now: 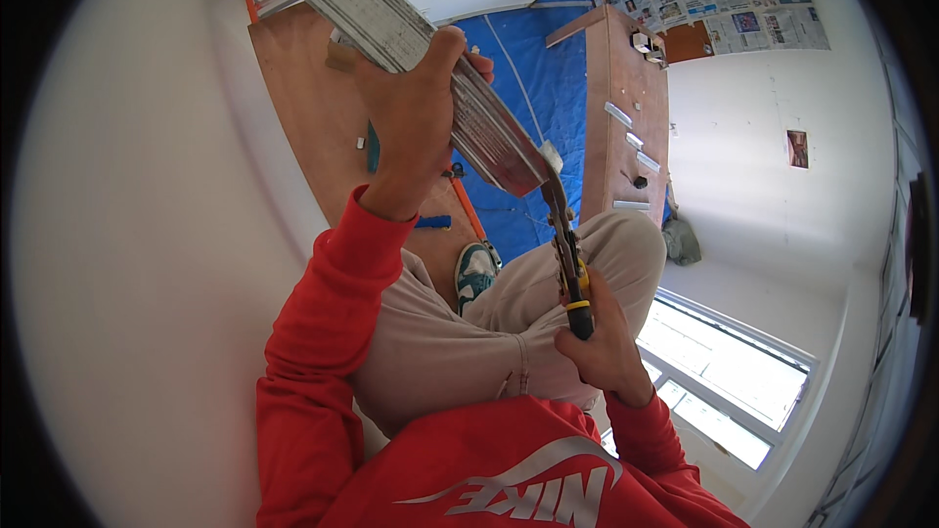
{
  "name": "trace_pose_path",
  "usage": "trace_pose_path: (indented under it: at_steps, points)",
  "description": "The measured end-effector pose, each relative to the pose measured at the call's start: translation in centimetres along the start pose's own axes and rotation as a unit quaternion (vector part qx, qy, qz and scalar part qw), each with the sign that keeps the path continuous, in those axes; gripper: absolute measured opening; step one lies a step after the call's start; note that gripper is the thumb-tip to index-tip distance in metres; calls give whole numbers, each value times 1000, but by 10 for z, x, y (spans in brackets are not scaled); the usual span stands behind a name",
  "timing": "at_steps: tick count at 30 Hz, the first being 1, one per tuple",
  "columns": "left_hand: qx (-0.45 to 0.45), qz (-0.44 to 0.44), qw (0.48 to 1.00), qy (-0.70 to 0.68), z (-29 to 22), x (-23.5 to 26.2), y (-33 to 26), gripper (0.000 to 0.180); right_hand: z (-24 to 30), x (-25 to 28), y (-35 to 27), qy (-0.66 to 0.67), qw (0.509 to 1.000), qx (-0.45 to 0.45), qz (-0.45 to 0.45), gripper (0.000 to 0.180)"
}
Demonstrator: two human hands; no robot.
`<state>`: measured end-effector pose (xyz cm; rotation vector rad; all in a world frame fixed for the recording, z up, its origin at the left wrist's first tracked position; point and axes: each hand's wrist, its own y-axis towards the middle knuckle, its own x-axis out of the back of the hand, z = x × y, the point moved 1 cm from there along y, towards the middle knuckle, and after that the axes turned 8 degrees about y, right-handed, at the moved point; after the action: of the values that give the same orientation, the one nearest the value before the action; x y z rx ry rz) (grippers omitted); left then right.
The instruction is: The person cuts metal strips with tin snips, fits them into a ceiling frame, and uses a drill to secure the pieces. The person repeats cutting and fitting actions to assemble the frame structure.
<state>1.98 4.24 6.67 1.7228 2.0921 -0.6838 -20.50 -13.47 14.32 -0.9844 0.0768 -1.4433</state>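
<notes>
Gripped in my left hand (pixel 409 122) is a long grey ridged metal profile (pixel 342 2), slanting from the upper left down toward the centre. Thumb and fingers wrap around it not far from its lower end. My right hand (pixel 608 344) is closed around tin snips (pixel 559 240) with black and yellow handles. Their jaws point up and meet the profile's lower end. Whether the blades bite into the metal, I cannot tell. Both hands are above my bent legs (pixel 548 303) in light trousers.
Below lies a wooden platform (pixel 298 78) on the left, with an orange-handled tool (pixel 473 215) and a blue item (pixel 432 222). Blue sheeting (pixel 536 59) covers the floor. A wooden bench (pixel 608 152) at right holds small metal pieces (pixel 618 115). White wall (pixel 127 235) rises close on my left.
</notes>
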Motion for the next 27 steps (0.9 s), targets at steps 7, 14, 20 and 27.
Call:
trace_pose_path:
  at_steps: [7, 14, 20, 27]
  points:
    - [-25, -3, 1000, -9, -1, -2, 0, 12, 0, 1, 2, 3, 1000, 2, 4, 71]
    - [-22, -4, 1000, -16, 1, -1, -1, 11, -4, 2, -1, -5, 1000, 8, -13, 76]
    - [-31, -5, 999, -10, 1, 0, 0, 9, -7, 2, -1, -5, 1000, 2, -2, 77]
    - [-31, -4, 999, -23, 6, 0, -3, 9, -14, -1, 1, 12, 1000, 8, -2, 76]
